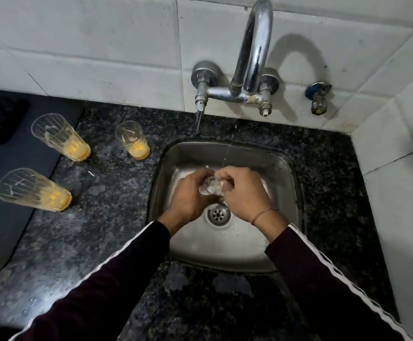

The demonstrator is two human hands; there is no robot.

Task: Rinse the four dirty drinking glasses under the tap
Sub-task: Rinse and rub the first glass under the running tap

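Observation:
Over the steel sink [281, 168] I hold a clear drinking glass [210, 187] between both hands. My left hand [190, 195] wraps its left side and my right hand [243, 190] grips its right side, fingers at the rim. A thin stream of water falls from the chrome tap [254, 48] onto the hands. Three dirty glasses with orange residue stand on the counter to the left: one at the back left [60, 137], one nearer the sink [133, 140], one at the front left [32, 190].
Dark speckled granite counter [107, 217] surrounds the sink. A dark mat [1, 193] lies at the far left under the edge of two glasses. The drain [217, 215] sits below my hands. A small valve [318, 98] sticks out of the white tiled wall.

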